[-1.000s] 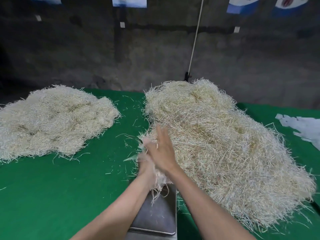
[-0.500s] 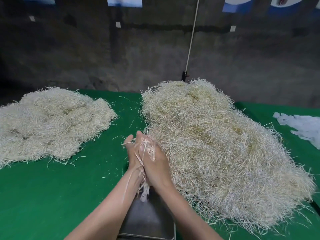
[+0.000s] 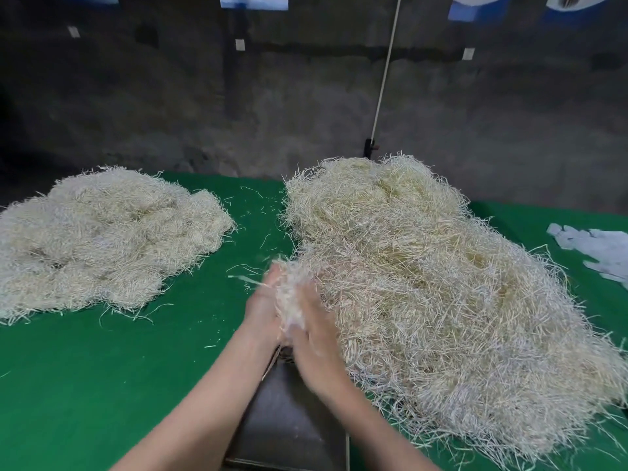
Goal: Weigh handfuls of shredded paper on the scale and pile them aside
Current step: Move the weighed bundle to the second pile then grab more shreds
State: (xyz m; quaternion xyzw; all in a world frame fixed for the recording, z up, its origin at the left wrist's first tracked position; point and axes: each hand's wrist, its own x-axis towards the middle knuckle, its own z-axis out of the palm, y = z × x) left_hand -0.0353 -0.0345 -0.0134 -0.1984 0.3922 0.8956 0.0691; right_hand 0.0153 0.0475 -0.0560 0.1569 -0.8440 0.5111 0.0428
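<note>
— Where is the handful [image 3: 289, 300] of shredded paper?

— Between the two hands, held over the far end of the scale [image 3: 289, 419] and right at the near-left edge of the big heap [image 3: 424, 283]. I cannot tell whether it touches the heap.

— And the grip?

— The left hand [image 3: 263, 307] has its fingers curled round the clump's left side, clamped on it. The right hand [image 3: 316, 338] lies against the clump's right side, but it is blurred, so I cannot tell whether its grip is curled or flat.

— The scale?

— It has a dark metal pan and sits on the green tabletop [image 3: 102, 385] at the near edge, partly under the forearms.

— Anything else?

— A lower pile [image 3: 102, 239] lies well apart to the left, with loose strands scattered between it and the heap. White paper scraps [image 3: 598, 246] lie at the far right. A pale cord [image 3: 385, 69] runs down the dark wall behind the heap.
</note>
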